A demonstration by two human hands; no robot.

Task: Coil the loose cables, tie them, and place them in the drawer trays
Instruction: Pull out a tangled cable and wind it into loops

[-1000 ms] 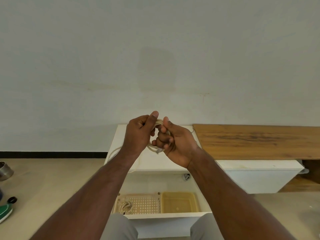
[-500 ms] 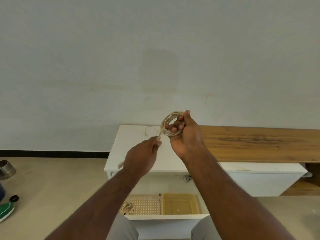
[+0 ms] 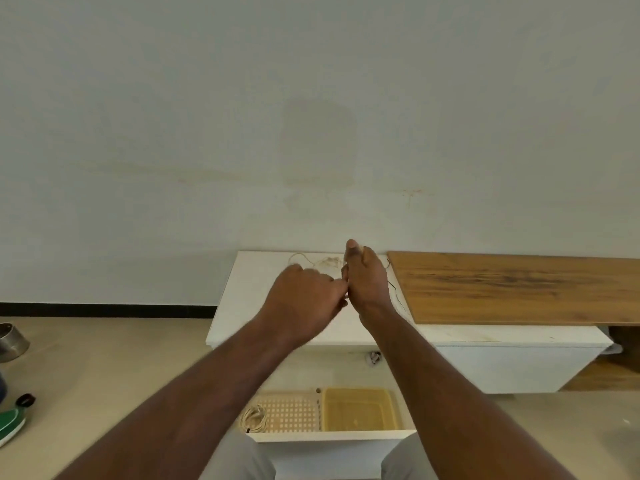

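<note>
My right hand [image 3: 367, 282] and my left hand [image 3: 304, 299] meet above the white cabinet top [image 3: 249, 292]. Between them is a beige cable [image 3: 325, 262], blurred, with a loose strand curving off to the left. The right hand grips the coiled part, which is mostly hidden behind it. My left hand's fingers are curled and pinch the cable close to the right hand. Below, in the open drawer [image 3: 332, 436], a perforated beige tray [image 3: 294, 414] holds a coiled cable [image 3: 254, 418], beside a yellow tray [image 3: 356, 408].
A thin black wire [image 3: 394, 294] lies on the cabinet top by a wooden board [image 3: 519, 289]. On the floor at the left stand a metal pot [image 3: 10, 341] and a green object [image 3: 10, 424]. My knees flank the drawer front.
The right hand with the coil has dropped lower toward the cabinet top. The left hand has come up and right, and now touches the right hand.
</note>
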